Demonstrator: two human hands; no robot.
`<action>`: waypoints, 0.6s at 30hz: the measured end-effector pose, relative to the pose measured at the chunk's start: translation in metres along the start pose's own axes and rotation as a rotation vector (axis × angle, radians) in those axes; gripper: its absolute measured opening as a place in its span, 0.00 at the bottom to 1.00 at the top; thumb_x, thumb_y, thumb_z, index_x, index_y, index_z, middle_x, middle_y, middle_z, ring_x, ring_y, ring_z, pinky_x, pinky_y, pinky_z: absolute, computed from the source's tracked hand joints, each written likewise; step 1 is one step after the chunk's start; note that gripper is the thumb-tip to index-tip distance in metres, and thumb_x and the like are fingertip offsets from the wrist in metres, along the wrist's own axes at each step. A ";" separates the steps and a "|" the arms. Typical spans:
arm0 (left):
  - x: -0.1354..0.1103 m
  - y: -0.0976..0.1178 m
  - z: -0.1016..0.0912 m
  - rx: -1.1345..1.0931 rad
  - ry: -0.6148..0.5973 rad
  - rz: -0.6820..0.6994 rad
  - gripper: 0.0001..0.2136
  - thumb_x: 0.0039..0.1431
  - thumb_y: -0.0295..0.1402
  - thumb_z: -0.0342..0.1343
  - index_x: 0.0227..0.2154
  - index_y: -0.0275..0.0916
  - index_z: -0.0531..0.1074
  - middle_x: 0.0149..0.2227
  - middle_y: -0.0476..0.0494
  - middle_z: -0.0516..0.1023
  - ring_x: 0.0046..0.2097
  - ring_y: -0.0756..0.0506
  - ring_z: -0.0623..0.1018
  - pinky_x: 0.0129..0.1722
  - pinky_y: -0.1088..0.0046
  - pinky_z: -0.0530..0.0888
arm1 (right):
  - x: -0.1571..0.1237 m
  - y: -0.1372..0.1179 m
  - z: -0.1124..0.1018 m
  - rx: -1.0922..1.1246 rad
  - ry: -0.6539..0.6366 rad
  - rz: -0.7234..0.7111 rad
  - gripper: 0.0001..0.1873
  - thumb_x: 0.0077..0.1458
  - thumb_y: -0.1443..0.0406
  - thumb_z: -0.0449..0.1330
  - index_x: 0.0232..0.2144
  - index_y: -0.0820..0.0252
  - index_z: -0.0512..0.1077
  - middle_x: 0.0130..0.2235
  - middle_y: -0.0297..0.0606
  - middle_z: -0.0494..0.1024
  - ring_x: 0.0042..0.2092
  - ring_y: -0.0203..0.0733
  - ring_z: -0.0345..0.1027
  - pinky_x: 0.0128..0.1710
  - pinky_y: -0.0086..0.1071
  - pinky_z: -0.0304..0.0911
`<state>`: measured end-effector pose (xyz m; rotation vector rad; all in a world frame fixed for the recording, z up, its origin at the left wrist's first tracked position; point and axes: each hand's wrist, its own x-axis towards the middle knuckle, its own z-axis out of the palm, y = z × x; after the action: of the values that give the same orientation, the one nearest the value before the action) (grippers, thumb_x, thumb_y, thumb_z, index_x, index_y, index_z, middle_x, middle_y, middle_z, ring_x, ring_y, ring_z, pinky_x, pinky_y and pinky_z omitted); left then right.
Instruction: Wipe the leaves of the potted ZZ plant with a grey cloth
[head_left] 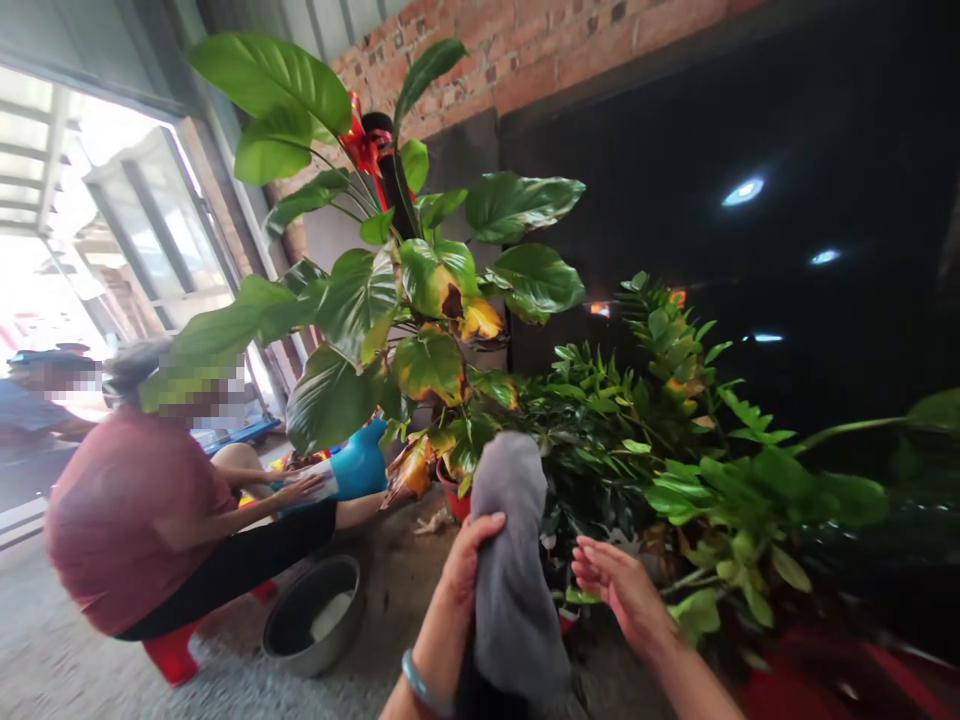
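My left hand (pixel 466 560) is closed on a grey cloth (pixel 514 560) that I hold up in front of me; the cloth hangs down over my forearm. My right hand (pixel 619 585) is open beside the cloth's right edge, fingers stretched toward it, not touching. Just beyond the cloth stands a tall potted plant (pixel 405 290) with large green leaves, some yellowed and brown, in a red pot (pixel 452 497). A lower bushy plant (pixel 645 420) with small leaves is to the right of it.
A person in a maroon top (pixel 127 520) sits on a low red stool (pixel 174 655) at left, holding a blue object (pixel 360 465). A metal basin (pixel 313 615) rests on the concrete floor. Brick wall and dark panel stand behind; an open doorway lies at left.
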<state>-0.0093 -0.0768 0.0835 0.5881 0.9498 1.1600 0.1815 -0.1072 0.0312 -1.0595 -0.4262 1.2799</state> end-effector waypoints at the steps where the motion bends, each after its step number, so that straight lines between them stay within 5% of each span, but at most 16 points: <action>1: 0.002 0.011 0.007 -0.029 0.008 0.038 0.10 0.37 0.34 0.68 0.26 0.39 0.77 0.23 0.51 0.80 0.25 0.47 0.76 0.28 0.72 0.74 | -0.003 0.003 -0.002 -0.012 0.004 0.004 0.26 0.18 0.56 0.78 0.25 0.62 0.80 0.28 0.45 0.83 0.29 0.46 0.75 0.31 0.38 0.67; 4: 0.012 0.025 0.034 -0.066 -0.054 0.080 0.12 0.33 0.35 0.68 0.25 0.38 0.77 0.24 0.51 0.79 0.26 0.48 0.76 0.30 0.73 0.73 | -0.011 0.011 -0.007 -0.041 -0.001 0.010 0.27 0.26 0.51 0.75 0.30 0.61 0.82 0.35 0.48 0.84 0.35 0.49 0.76 0.31 0.37 0.67; 6: 0.017 0.014 0.045 0.021 -0.114 0.038 0.12 0.29 0.33 0.67 0.23 0.38 0.76 0.22 0.51 0.78 0.25 0.48 0.74 0.29 0.73 0.72 | -0.012 0.016 -0.012 -0.024 0.002 0.022 0.28 0.30 0.47 0.72 0.32 0.60 0.81 0.39 0.49 0.84 0.40 0.52 0.76 0.33 0.38 0.67; 10: 0.014 -0.025 0.035 0.368 -0.382 -0.160 0.12 0.29 0.31 0.67 0.24 0.36 0.79 0.21 0.49 0.78 0.24 0.48 0.73 0.28 0.71 0.71 | -0.010 0.024 -0.031 0.030 0.062 0.063 0.29 0.30 0.43 0.70 0.31 0.56 0.80 0.40 0.47 0.83 0.46 0.58 0.74 0.36 0.42 0.68; 13: 0.005 -0.035 0.026 0.374 -0.543 -0.194 0.16 0.30 0.32 0.68 0.29 0.35 0.81 0.26 0.48 0.81 0.27 0.48 0.75 0.31 0.72 0.72 | -0.014 0.028 -0.043 0.053 0.020 0.142 0.32 0.27 0.41 0.70 0.32 0.55 0.79 0.40 0.47 0.83 0.48 0.60 0.73 0.40 0.45 0.68; 18: 0.000 -0.040 0.039 0.261 -0.350 -0.068 0.23 0.26 0.43 0.74 0.28 0.36 0.78 0.25 0.48 0.79 0.28 0.45 0.76 0.32 0.69 0.73 | -0.034 0.033 -0.047 0.083 -0.024 0.102 0.33 0.30 0.38 0.69 0.35 0.52 0.81 0.45 0.44 0.83 0.57 0.60 0.68 0.52 0.50 0.64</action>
<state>0.0442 -0.0868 0.0704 0.9293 0.8152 0.8413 0.1894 -0.1598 -0.0095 -1.0075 -0.3375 1.3906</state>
